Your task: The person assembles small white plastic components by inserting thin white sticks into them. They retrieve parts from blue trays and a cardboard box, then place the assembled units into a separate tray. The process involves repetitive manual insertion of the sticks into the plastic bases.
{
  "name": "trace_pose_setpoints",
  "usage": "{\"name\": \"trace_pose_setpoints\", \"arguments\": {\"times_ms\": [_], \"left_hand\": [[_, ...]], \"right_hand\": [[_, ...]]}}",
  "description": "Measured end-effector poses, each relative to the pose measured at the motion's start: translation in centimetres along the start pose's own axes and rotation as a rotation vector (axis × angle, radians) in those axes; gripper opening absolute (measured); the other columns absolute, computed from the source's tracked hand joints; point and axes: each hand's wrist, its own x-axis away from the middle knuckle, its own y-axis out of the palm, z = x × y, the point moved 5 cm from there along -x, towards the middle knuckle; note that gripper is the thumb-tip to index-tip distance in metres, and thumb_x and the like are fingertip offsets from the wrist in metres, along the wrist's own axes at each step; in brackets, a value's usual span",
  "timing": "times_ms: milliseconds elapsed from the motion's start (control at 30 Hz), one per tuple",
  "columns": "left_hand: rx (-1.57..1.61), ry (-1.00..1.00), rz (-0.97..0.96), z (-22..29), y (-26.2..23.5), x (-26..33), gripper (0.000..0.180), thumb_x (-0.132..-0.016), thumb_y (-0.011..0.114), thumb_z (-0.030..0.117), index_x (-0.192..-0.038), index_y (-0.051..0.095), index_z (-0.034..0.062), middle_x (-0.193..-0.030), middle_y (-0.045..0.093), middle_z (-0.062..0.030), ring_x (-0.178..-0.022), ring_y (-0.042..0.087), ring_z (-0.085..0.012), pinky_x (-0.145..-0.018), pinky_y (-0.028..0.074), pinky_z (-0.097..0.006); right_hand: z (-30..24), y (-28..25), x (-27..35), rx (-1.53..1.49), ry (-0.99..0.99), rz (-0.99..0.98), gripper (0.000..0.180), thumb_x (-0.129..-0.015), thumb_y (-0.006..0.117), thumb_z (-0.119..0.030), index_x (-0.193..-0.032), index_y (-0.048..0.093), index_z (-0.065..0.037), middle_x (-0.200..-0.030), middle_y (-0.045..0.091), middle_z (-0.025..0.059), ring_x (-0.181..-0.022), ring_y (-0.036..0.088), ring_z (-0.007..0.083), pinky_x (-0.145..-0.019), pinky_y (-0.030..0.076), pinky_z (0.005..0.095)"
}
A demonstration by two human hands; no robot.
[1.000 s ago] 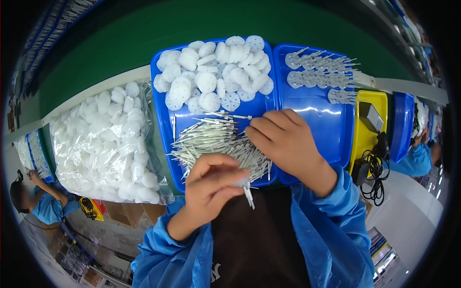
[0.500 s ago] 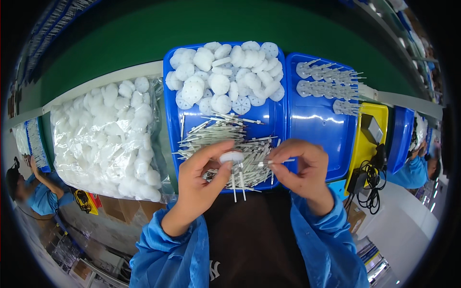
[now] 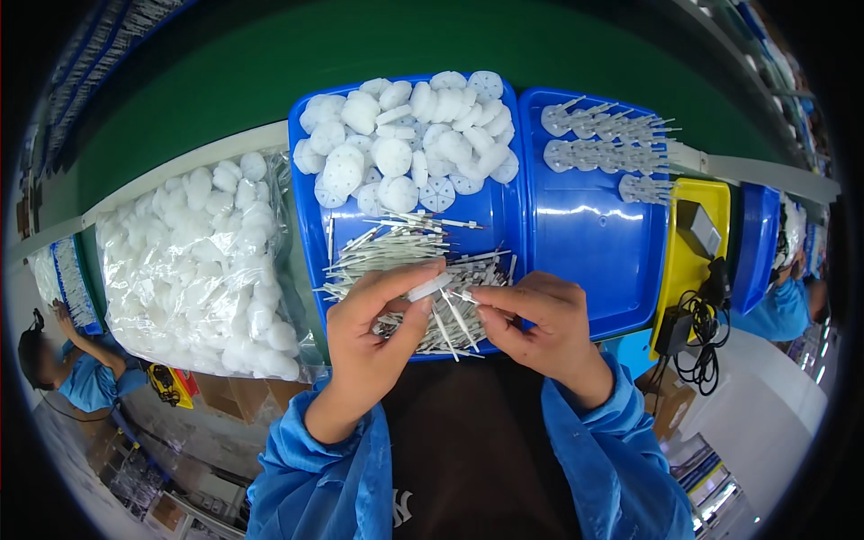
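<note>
My left hand (image 3: 373, 319) pinches a round white plastic disc (image 3: 427, 287) between thumb and fingers, tilted, with a couple of thin white rods (image 3: 454, 315) sticking out of it toward me. Close beside it, my right hand (image 3: 544, 324) pinches another slim white rod (image 3: 467, 296) whose end is at the disc; whether it has entered a hole I cannot tell. Below both hands, a heap of similar rods (image 3: 382, 243) lies in the near part of a blue tray (image 3: 499, 220). Loose white discs (image 3: 393, 156) with small holes are piled in its far part.
To the right, a second blue tray (image 3: 594, 261) holds rows of discs with rods (image 3: 607, 157). A clear bag of white discs (image 3: 193, 270) lies left. Beyond the trays at right are a yellow tray (image 3: 661, 283) and black cables (image 3: 702, 346). Co-workers sit at both sides.
My right hand has moved left, bringing its rod up to the disc. The disc in my left hand has tilted, and its rods now slant to the right.
</note>
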Motion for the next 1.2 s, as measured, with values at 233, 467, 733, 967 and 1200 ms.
{"name": "trace_pose_setpoints", "arguments": {"times_ms": [233,467,733,967,1200], "left_hand": [[-0.459,0.235,-0.018,2.0,0.1,-0.6,0.043,-0.087,0.077,-0.011,-0.127,0.081,0.0044,-0.125,0.082,-0.0123,-0.102,0.077,-0.0269,-0.087,0.061,-0.035],[-0.565,0.333,-0.029,2.5,0.3,-0.9,0.042,-0.086,0.079,-0.009,-0.126,0.08,0.0033,-0.12,0.083,-0.0124,-0.101,0.077,-0.0291,-0.089,0.061,-0.038],[-0.531,0.216,-0.011,1.9,0.2,-0.7,0.043,-0.088,0.08,-0.007,-0.13,0.08,0.0037,-0.11,0.083,-0.0137,-0.09,0.078,-0.0257,-0.081,0.061,-0.034],[-0.067,-0.139,0.025,-0.7,-0.1,0.1,0.038,-0.1,0.077,-0.002,-0.138,0.075,0.0005,-0.116,0.082,-0.0125,-0.097,0.079,-0.0145,-0.081,0.062,-0.028],[0.165,-0.136,-0.031,-0.8,0.2,0.2,0.024,-0.103,0.074,-0.003,-0.127,0.075,-0.0021,-0.119,0.081,-0.0118,-0.105,0.078,-0.0148,-0.088,0.063,-0.029]], "right_hand": [[0.1,0.3,0.4,-0.054,0.1,0.009,0.026,-0.085,0.09,-0.009,-0.11,0.085,-0.011,-0.073,0.074,0.0063,-0.058,0.067,0.0222,-0.055,0.052,0.0339],[-0.4,-0.3,-0.6,-0.014,0.092,-0.061,0.025,-0.085,0.089,-0.007,-0.109,0.085,-0.011,-0.078,0.077,0.0071,-0.062,0.071,0.0239,-0.058,0.056,0.035],[-0.5,-0.5,-0.4,-0.005,0.083,-0.029,0.026,-0.084,0.088,-0.006,-0.11,0.084,-0.01,-0.078,0.077,0.0079,-0.063,0.072,0.0258,-0.06,0.057,0.0355],[-0.9,-0.6,-0.7,0.041,-0.086,-0.017,0.026,-0.084,0.087,-0.006,-0.11,0.084,-0.011,-0.066,0.07,0.0033,-0.055,0.066,0.0213,-0.056,0.05,0.0349],[-0.8,0.3,-0.5,0.076,-0.157,0.022,0.03,-0.082,0.089,-0.008,-0.111,0.083,-0.013,-0.07,0.071,0.0011,-0.058,0.068,0.0198,-0.058,0.051,0.0335]]}}
